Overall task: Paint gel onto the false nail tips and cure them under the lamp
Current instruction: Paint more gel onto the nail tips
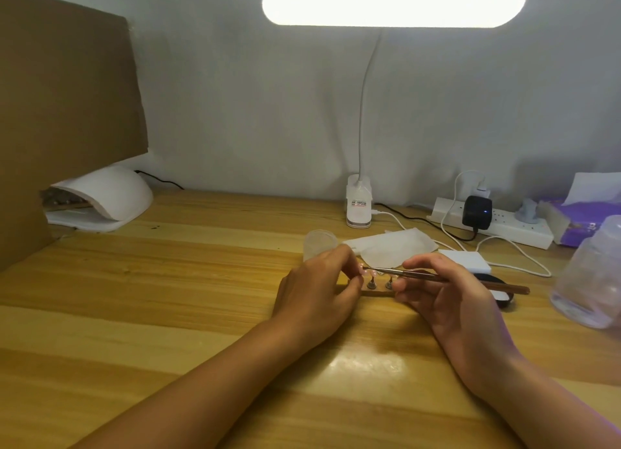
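My left hand (319, 289) pinches a pale pink false nail tip (463, 266) at the left end of a narrow wooden holder strip (376, 293). Two more tips on small metal stands (372, 283) rise from the strip between my hands. My right hand (447, 294) grips a thin gel brush (437, 277) with a metal ferrule and brown handle; its bristle end touches the pinched tip. The white dome-shaped curing lamp (111, 195) sits at the far left of the table, unlit, partly behind a cardboard panel. A small dark gel pot (504, 299) lies just right of my right hand.
A clip-on desk lamp (359, 206) shines overhead. Behind my hands sit a frosted plastic cup (319, 243), a white wipe (393, 247) and a white block (467, 260). A power strip (497, 226) with cables, a purple tissue pack (584, 220) and a clear bottle (591, 280) crowd the right side.
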Action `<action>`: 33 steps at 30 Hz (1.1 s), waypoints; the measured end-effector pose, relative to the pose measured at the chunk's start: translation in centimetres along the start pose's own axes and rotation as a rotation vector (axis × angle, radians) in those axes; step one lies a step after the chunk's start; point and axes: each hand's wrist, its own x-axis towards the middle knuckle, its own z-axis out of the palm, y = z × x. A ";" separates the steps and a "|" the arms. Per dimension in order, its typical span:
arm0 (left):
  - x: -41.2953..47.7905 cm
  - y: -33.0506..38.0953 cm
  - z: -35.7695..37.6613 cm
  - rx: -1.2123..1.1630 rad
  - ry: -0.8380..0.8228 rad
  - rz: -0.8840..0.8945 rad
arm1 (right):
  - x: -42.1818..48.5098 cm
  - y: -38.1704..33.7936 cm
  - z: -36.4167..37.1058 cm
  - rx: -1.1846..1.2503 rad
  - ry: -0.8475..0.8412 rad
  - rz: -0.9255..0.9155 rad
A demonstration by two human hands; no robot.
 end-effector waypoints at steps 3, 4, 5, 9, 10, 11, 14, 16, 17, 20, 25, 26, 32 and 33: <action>-0.4 0.0 -0.2 -0.048 0.004 0.009 | -0.3 -0.1 -0.2 0.040 0.001 -0.011; -0.6 -0.1 -0.2 -0.067 -0.011 0.013 | -0.3 -0.1 -0.3 0.048 0.011 -0.020; -0.7 -0.1 -0.2 -0.091 -0.033 0.020 | -0.4 0.0 -0.3 0.049 0.021 -0.030; -0.7 -0.3 -0.4 -0.151 -0.120 0.078 | -0.5 0.2 -0.3 -0.063 0.041 -0.091; -0.7 -0.3 -0.3 -0.152 -0.124 0.086 | -0.5 0.3 -0.2 -0.117 0.042 -0.109; -0.6 -0.4 -0.3 -0.152 -0.125 0.090 | -0.6 0.4 -0.1 -0.166 0.044 -0.126; -0.5 -0.5 -0.1 -0.141 -0.139 0.091 | -0.5 0.7 0.0 -0.243 0.051 -0.168; -0.5 -0.5 0.0 -0.135 -0.152 0.100 | -0.5 0.8 0.0 -0.271 0.052 -0.175; -0.5 -0.6 0.0 -0.133 -0.157 0.102 | -0.5 0.8 0.0 -0.287 0.049 -0.171; -0.5 -0.7 0.0 -0.131 -0.162 0.090 | -0.5 0.8 0.1 -0.326 0.038 -0.159; -0.4 -0.8 0.2 -0.139 -0.156 0.068 | -0.5 0.9 0.3 -0.360 0.022 -0.162; -0.4 -0.8 0.2 -0.141 -0.157 0.067 | -0.5 0.9 0.4 -0.356 0.013 -0.170; -0.4 -0.8 0.1 -0.166 -0.168 0.073 | -0.3 1.2 -0.2 -0.385 0.043 -0.171; -0.4 -0.8 0.1 -0.164 -0.168 0.077 | -0.3 1.2 -0.2 -0.394 0.042 -0.167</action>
